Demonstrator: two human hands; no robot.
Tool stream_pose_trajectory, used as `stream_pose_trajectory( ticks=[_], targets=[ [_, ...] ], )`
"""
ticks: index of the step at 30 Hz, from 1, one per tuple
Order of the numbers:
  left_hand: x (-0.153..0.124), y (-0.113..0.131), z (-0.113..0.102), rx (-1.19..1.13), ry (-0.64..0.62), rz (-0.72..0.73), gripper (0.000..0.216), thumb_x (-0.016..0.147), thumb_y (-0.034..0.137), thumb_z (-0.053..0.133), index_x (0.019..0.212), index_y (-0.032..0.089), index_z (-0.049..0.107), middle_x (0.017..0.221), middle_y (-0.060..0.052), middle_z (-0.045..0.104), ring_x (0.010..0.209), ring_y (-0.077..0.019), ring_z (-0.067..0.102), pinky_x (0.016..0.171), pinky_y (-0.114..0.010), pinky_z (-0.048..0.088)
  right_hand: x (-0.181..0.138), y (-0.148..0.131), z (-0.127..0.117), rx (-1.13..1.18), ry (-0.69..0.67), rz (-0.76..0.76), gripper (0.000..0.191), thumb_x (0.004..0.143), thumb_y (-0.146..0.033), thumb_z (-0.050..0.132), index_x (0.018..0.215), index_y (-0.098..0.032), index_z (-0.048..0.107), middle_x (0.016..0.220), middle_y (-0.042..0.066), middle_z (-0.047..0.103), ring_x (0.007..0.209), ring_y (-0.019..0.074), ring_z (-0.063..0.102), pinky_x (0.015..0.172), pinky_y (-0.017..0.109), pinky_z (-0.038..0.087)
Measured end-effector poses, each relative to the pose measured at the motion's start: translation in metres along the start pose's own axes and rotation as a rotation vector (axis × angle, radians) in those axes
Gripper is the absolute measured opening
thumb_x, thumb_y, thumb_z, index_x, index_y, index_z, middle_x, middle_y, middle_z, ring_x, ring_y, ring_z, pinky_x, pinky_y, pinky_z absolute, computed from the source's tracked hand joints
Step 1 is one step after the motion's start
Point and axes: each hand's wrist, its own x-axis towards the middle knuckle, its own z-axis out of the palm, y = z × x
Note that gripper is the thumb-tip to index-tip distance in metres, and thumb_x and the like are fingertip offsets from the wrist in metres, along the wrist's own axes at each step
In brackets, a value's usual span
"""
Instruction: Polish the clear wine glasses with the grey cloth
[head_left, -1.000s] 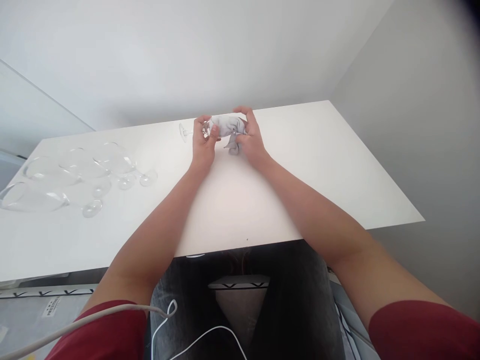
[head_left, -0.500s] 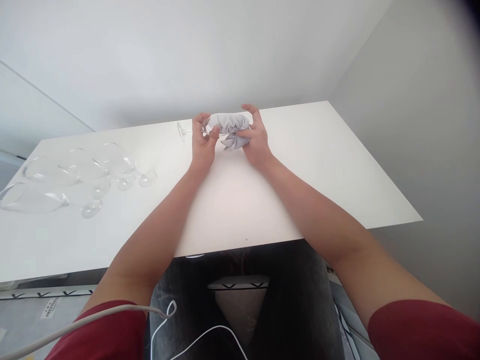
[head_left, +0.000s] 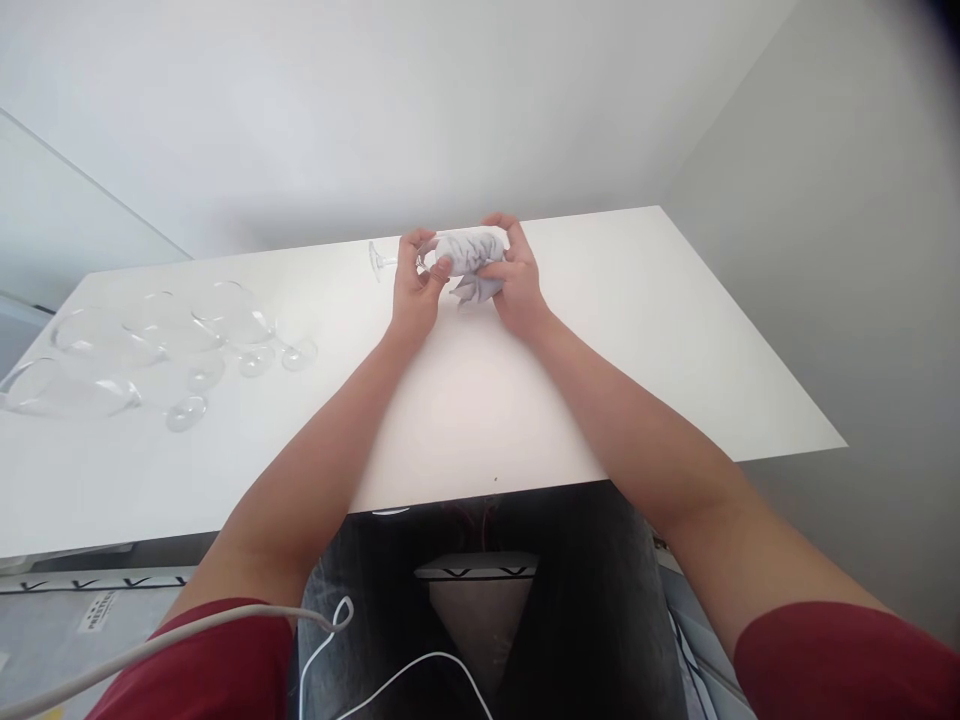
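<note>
While several clear glasses [head_left: 150, 345] lie on their sides at the far left of the white table [head_left: 637, 330], you hold a wine glass [head_left: 377, 261] sideways near the table's far edge, foot pointing left. Your left hand [head_left: 415, 295] pinches it where stem meets bowl. A grey cloth [head_left: 471, 252] wraps the bowl, and your right hand [head_left: 517, 285] grips that cloth.

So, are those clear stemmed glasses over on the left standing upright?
No, the clear stemmed glasses lie on their sides on the white table, bowls to the left and feet to the right.
</note>
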Motion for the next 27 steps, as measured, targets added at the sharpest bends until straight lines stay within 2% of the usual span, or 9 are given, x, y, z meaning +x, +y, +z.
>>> stream_pose_trajectory(
  ticks=[2, 5, 7, 11, 15, 18, 23, 25, 27],
  targets=[
    [0.000, 0.002, 0.001, -0.014, 0.004, -0.020, 0.068, 0.092, 0.086, 0.063, 0.132, 0.032, 0.053, 0.133, -0.011, 0.057, 0.126, -0.0288, 0.065, 0.094, -0.040, 0.059, -0.001, 0.002, 0.000, -0.013, 0.000, -0.010, 0.071, 0.086, -0.046, 0.071, 0.148, -0.035, 0.038, 0.107, 0.003, 0.066, 0.089, 0.0228, 0.069, 0.076, 0.041, 0.065],
    [-0.004, 0.011, 0.002, -0.019, -0.068, -0.042, 0.062, 0.096, 0.081, 0.063, 0.131, 0.032, 0.049, 0.123, -0.008, 0.056, 0.108, -0.0235, 0.066, 0.093, -0.039, 0.058, -0.006, -0.001, 0.001, -0.057, -0.114, 0.001, 0.077, 0.086, -0.048, 0.074, 0.152, -0.034, 0.037, 0.107, 0.003, 0.066, 0.093, 0.0235, 0.069, 0.080, 0.042, 0.063],
    [-0.007, 0.017, 0.003, -0.009, -0.124, -0.018, 0.059, 0.098, 0.077, 0.064, 0.132, 0.033, 0.047, 0.124, -0.007, 0.053, 0.104, -0.0210, 0.063, 0.092, -0.037, 0.057, -0.009, -0.004, 0.000, -0.065, -0.169, 0.003, 0.082, 0.086, -0.051, 0.075, 0.155, -0.034, 0.034, 0.105, 0.002, 0.066, 0.095, 0.0244, 0.069, 0.082, 0.043, 0.062],
    [-0.009, 0.019, 0.004, -0.006, -0.152, 0.050, 0.061, 0.095, 0.077, 0.068, 0.133, 0.033, 0.049, 0.133, -0.009, 0.051, 0.112, -0.0253, 0.063, 0.089, -0.039, 0.057, -0.006, -0.008, -0.005, -0.056, -0.180, 0.000, 0.079, 0.084, -0.057, 0.076, 0.150, -0.034, 0.040, 0.102, 0.001, 0.065, 0.094, 0.0252, 0.068, 0.079, 0.042, 0.061],
    [-0.006, 0.016, 0.006, -0.049, -0.101, 0.031, 0.067, 0.091, 0.082, 0.070, 0.131, 0.032, 0.052, 0.135, -0.013, 0.055, 0.129, -0.0338, 0.063, 0.089, -0.042, 0.060, -0.002, -0.005, -0.006, -0.029, -0.108, -0.032, 0.063, 0.086, -0.056, 0.076, 0.136, -0.033, 0.045, 0.103, 0.001, 0.065, 0.087, 0.0228, 0.066, 0.073, 0.040, 0.060],
    [-0.005, 0.016, 0.007, -0.061, -0.066, 0.006, 0.066, 0.093, 0.080, 0.069, 0.132, 0.031, 0.050, 0.140, -0.015, 0.056, 0.136, -0.0332, 0.060, 0.091, -0.042, 0.062, -0.003, -0.003, -0.003, 0.015, -0.074, -0.079, 0.059, 0.088, -0.052, 0.076, 0.133, -0.033, 0.043, 0.102, 0.000, 0.065, 0.086, 0.0203, 0.064, 0.075, 0.040, 0.061],
    [-0.006, 0.014, 0.007, -0.045, -0.027, -0.012, 0.048, 0.100, 0.071, 0.067, 0.130, 0.037, 0.051, 0.134, -0.009, 0.061, 0.096, -0.0227, 0.070, 0.087, -0.044, 0.063, -0.007, -0.003, 0.003, 0.007, -0.182, -0.134, 0.071, 0.083, -0.060, 0.084, 0.138, -0.033, 0.047, 0.111, 0.003, 0.067, 0.103, 0.0256, 0.069, 0.091, 0.046, 0.065],
    [-0.007, 0.014, 0.008, -0.088, -0.095, 0.005, 0.049, 0.101, 0.069, 0.067, 0.135, 0.038, 0.051, 0.140, -0.009, 0.060, 0.104, -0.0239, 0.072, 0.089, -0.044, 0.065, -0.004, -0.001, 0.000, -0.036, -0.110, -0.145, 0.071, 0.083, -0.068, 0.082, 0.136, -0.035, 0.048, 0.110, 0.004, 0.067, 0.104, 0.0270, 0.070, 0.090, 0.048, 0.065],
    [-0.007, 0.015, 0.010, -0.147, -0.196, 0.023, 0.055, 0.101, 0.069, 0.067, 0.143, 0.037, 0.054, 0.151, -0.010, 0.057, 0.125, -0.0280, 0.070, 0.100, -0.046, 0.064, 0.002, 0.004, -0.008, -0.043, 0.020, -0.151, 0.068, 0.085, -0.074, 0.076, 0.134, -0.037, 0.047, 0.110, 0.004, 0.067, 0.105, 0.0275, 0.070, 0.087, 0.048, 0.064]
  ],
)
